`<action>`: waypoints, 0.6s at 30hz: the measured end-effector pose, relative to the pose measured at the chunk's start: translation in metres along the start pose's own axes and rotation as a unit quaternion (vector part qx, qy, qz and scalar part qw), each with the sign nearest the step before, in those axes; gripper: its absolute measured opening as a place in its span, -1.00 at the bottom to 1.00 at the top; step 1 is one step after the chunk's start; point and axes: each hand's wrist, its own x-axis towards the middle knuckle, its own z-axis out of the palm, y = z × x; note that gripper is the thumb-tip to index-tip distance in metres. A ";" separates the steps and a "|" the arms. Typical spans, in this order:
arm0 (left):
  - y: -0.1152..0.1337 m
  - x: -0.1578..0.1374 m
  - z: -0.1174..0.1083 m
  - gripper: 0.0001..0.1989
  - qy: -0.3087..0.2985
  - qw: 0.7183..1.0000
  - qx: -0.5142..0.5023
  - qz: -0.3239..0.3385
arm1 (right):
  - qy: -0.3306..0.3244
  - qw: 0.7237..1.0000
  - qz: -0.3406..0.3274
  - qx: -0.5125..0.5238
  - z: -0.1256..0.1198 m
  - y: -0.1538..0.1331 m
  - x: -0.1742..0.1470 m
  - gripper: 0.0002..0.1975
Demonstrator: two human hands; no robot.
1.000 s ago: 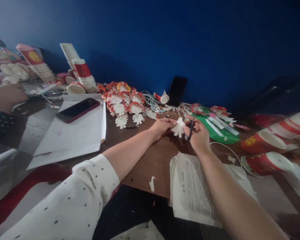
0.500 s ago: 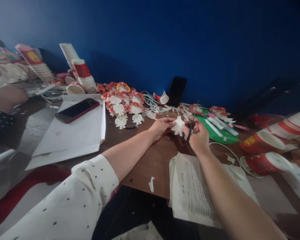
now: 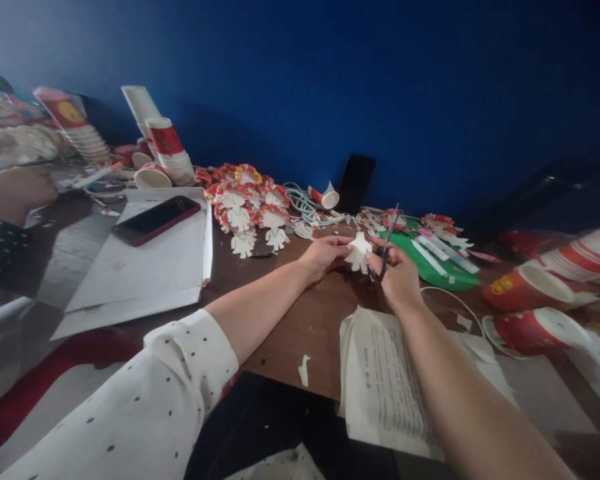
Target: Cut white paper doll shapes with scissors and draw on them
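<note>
A white paper cutout (image 3: 360,252) shaped like a small figure's body is held up above the brown table. My left hand (image 3: 329,256) pinches its left edge between thumb and fingers. My right hand (image 3: 397,272) is closed around a pair of dark-handled scissors (image 3: 385,248), with the blades pointing up and away. The right fingertips also touch the cutout's right side. To the left of my hands lies a heap of finished-looking paper dolls (image 3: 247,207) with red and yellow curled rims.
A phone (image 3: 156,220) rests on a white box (image 3: 145,267) at left. Stacked paper cups (image 3: 167,150) stand behind it; more cups (image 3: 535,328) lie at right. Marker pens (image 3: 443,250) sit on a green sheet (image 3: 433,272). An open book (image 3: 380,380) lies near me. Another person's hand (image 3: 20,190) is far left.
The scissors have turned slightly in my right hand, and their handle loops show more. The cutout stays between both hands, almost unmoved. The whole view has shifted very slightly.
</note>
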 end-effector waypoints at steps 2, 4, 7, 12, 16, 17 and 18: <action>0.000 0.000 0.001 -0.86 0.007 1.000 0.002 -0.002 | 0.007 1.000 0.010 0.011 -0.001 0.003 0.002 -0.47; 0.000 0.000 0.002 -0.89 0.019 1.000 0.010 -0.007 | 0.013 0.999 0.017 0.024 -0.002 0.003 0.003 -0.48; 0.000 0.002 0.002 -0.86 0.028 0.999 0.029 -0.016 | 0.020 0.999 0.018 0.035 -0.001 0.001 0.002 -0.49; 0.001 0.001 0.003 -0.87 0.040 0.999 0.027 -0.018 | 0.015 0.999 0.034 0.031 -0.001 0.000 0.000 -0.48; 0.003 0.000 0.004 -0.87 0.040 0.999 0.005 -0.020 | 0.004 0.999 0.032 0.028 -0.003 0.006 0.002 -0.50; 0.004 -0.001 0.004 -0.86 0.041 0.999 0.001 -0.021 | 0.004 0.999 0.029 0.029 -0.004 0.008 0.003 -0.51; 0.004 -0.001 0.004 -0.85 0.041 0.999 -0.002 -0.021 | 0.003 0.999 0.027 0.029 -0.004 0.009 0.004 -0.52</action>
